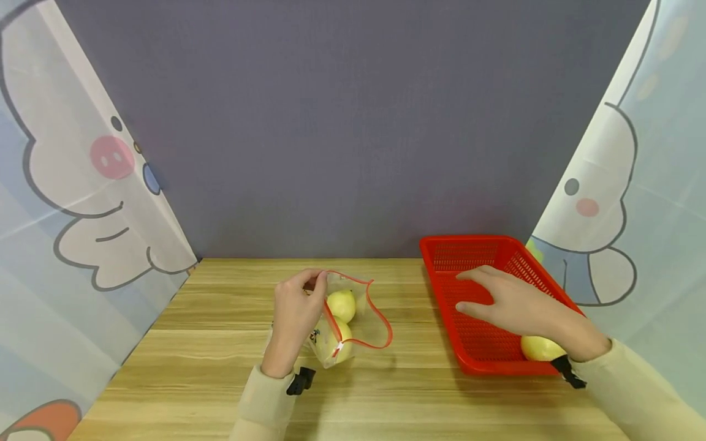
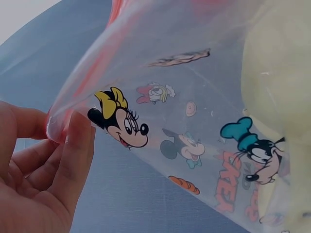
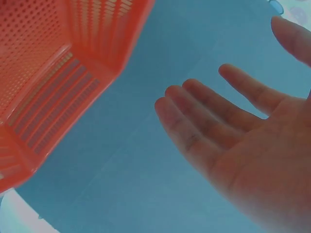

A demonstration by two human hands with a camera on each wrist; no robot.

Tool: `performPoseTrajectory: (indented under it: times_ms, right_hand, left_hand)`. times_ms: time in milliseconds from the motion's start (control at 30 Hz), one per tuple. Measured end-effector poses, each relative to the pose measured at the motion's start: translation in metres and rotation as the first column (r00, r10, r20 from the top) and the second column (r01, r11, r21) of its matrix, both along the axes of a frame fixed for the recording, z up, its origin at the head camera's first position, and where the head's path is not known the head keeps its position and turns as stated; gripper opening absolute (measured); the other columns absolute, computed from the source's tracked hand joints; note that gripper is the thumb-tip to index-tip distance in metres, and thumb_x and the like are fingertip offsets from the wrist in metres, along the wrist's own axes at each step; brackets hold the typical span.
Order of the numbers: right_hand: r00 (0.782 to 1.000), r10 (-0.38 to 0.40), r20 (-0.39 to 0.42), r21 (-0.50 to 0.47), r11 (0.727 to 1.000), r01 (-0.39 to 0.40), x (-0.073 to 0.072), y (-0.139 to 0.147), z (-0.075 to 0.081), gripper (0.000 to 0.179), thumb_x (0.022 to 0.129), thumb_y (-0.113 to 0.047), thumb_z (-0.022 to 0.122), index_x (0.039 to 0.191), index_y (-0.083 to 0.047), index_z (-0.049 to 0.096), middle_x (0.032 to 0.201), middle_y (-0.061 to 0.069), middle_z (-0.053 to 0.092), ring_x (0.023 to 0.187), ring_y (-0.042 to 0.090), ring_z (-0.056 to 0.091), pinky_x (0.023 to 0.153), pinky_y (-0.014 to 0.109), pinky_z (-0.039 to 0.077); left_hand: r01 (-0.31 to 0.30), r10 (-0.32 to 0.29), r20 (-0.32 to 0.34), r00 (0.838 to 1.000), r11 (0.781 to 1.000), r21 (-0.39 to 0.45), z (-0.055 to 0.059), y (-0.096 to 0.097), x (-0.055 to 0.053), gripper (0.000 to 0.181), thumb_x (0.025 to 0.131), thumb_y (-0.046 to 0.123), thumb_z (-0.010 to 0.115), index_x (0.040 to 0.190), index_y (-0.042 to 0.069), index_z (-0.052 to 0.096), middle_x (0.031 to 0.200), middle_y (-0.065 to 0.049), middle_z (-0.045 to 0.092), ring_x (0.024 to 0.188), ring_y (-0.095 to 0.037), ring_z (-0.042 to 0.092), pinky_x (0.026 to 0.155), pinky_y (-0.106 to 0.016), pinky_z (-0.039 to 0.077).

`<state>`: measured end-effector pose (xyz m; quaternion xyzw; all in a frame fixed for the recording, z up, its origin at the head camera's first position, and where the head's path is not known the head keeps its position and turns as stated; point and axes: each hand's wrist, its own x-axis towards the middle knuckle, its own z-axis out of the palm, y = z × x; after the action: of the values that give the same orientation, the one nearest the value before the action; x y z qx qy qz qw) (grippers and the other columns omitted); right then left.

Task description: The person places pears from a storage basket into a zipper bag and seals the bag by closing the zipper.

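My left hand (image 1: 295,309) pinches the edge of a clear zip bag (image 1: 358,340) with a red rim, thumb and fingers at its upper left corner. The bag's mouth gapes toward the right. Inside it lie two round pale-yellow fruits (image 1: 342,305), too plain to name more exactly. Cartoon characters (image 2: 127,127) are printed on the bag's side in the left wrist view. My right hand (image 1: 513,300), fingers spread and holding nothing, is over the red plastic basket (image 1: 469,365). Another yellow fruit (image 1: 539,348) sits in the basket's near right corner, partly hidden beneath my right wrist.
The wooden table (image 1: 220,343) carries the bag in the middle and the basket at the right. A grey panel (image 1: 331,122) rises behind the table. Cartoon-printed curtains (image 1: 72,202) hang at both sides.
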<state>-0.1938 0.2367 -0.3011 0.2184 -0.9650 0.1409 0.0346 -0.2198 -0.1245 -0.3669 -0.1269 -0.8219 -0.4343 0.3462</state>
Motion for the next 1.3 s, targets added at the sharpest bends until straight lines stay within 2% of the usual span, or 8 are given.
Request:
performPoseTrajectory:
  times_ms: [500, 867, 1133, 1200, 1300]
  right_hand:
    - [0.998, -0.049, 0.045, -0.001, 0.999, 0.049, -0.003, 0.042, -0.026, 0.061, 0.091, -0.049, 0.072, 0.133, -0.006, 0.062, 0.135, 0.020, 0.060, 0.127, 0.049, 0.050, 0.097, 0.067, 0.043]
    - [0.996, -0.076, 0.045, 0.033, 0.997, 0.074, -0.005, 0.064, -0.046, 0.060, 0.089, -0.045, 0.075, 0.128, -0.001, 0.064, 0.128, 0.022, 0.063, 0.118, 0.049, 0.056, 0.094, 0.065, 0.046]
    - [0.991, -0.085, 0.099, 0.053, 0.995, 0.080, -0.005, 0.077, -0.058, 0.061, 0.089, -0.044, 0.075, 0.127, 0.002, 0.063, 0.127, 0.024, 0.063, 0.118, 0.049, 0.056, 0.095, 0.065, 0.045]
    - [0.990, -0.077, 0.119, 0.058, 0.996, 0.071, -0.006, 0.082, -0.060, 0.060, 0.088, -0.041, 0.077, 0.127, 0.003, 0.063, 0.126, 0.022, 0.063, 0.117, 0.047, 0.057, 0.095, 0.064, 0.046]
    - [0.984, -0.053, 0.173, 0.055, 0.998, 0.044, -0.007, 0.089, -0.063, 0.057, 0.087, -0.034, 0.079, 0.127, 0.003, 0.062, 0.121, 0.015, 0.065, 0.107, 0.036, 0.061, 0.092, 0.056, 0.050]
  left_hand:
    - [0.003, -0.003, 0.021, 1.000, 1.000, 0.005, -0.001, 0.000, 0.000, 0.013, 0.097, 0.010, 0.068, 0.095, 0.003, 0.079, 0.079, -0.004, 0.073, 0.070, -0.017, 0.069, 0.061, -0.034, 0.055]
    - [0.010, -0.010, 0.003, 1.000, 1.000, 0.004, -0.003, -0.001, -0.001, 0.013, 0.096, 0.010, 0.069, 0.093, 0.003, 0.079, 0.077, -0.003, 0.073, 0.069, -0.016, 0.069, 0.060, -0.032, 0.054]
    - [0.008, -0.009, -0.012, 1.000, 1.000, -0.007, -0.003, -0.002, -0.001, 0.012, 0.096, 0.009, 0.069, 0.093, 0.002, 0.079, 0.077, -0.003, 0.073, 0.069, -0.016, 0.069, 0.059, -0.030, 0.054]
    - [0.009, -0.009, -0.013, 1.000, 1.000, -0.007, -0.003, -0.002, -0.001, 0.012, 0.096, 0.009, 0.069, 0.094, 0.002, 0.079, 0.077, -0.003, 0.073, 0.069, -0.016, 0.069, 0.059, -0.030, 0.054]
    - [0.011, -0.011, -0.011, 1.000, 1.000, -0.007, -0.003, -0.001, 0.000, 0.012, 0.096, 0.009, 0.069, 0.094, 0.002, 0.079, 0.077, -0.003, 0.073, 0.069, -0.016, 0.069, 0.059, -0.031, 0.054]
